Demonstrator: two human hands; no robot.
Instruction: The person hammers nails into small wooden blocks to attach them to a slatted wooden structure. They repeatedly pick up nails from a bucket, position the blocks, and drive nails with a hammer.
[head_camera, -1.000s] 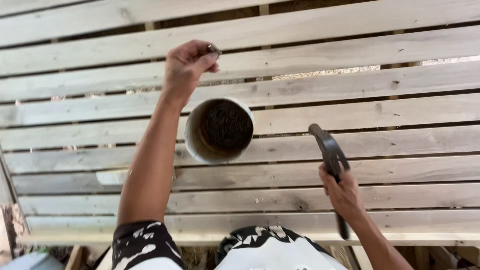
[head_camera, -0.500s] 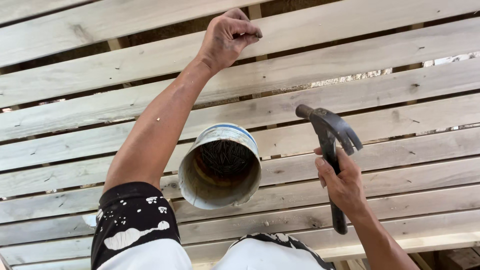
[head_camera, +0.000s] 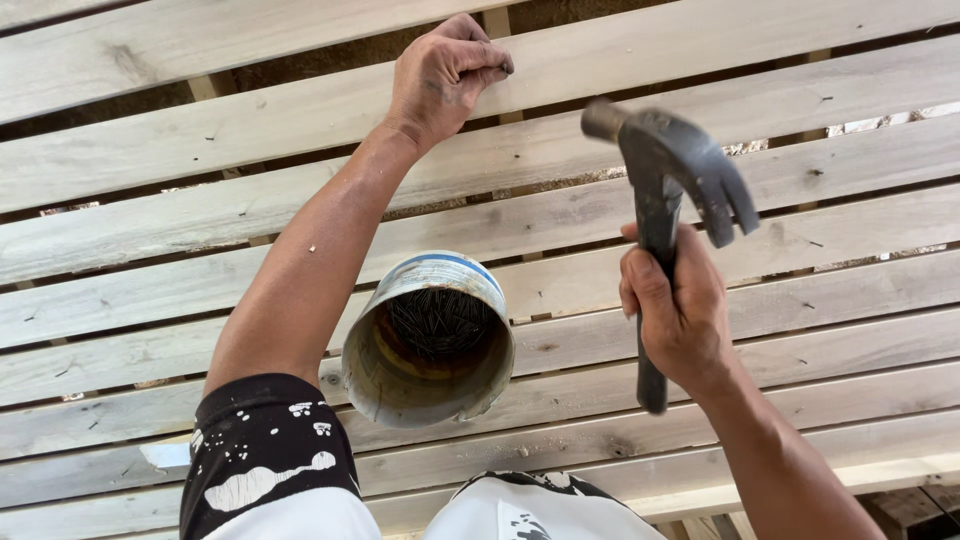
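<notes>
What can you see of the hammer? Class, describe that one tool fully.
The hammer is a claw hammer with a dull grey metal head and a dark handle. It is held upright, head up, the striking face pointing left and the curved claw to the right. The right hand grips the handle at mid-length, its lower end poking out below the fist. It is raised above the slats, touching nothing else.

The left hand reaches forward with fingertips pinched; the right hand is fisted, raised upright.

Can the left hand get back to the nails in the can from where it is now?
Probably yes: the can lies open-mouthed beside the left forearm, nothing covering the nails. But the left hand is pinching something against a plank.
</notes>
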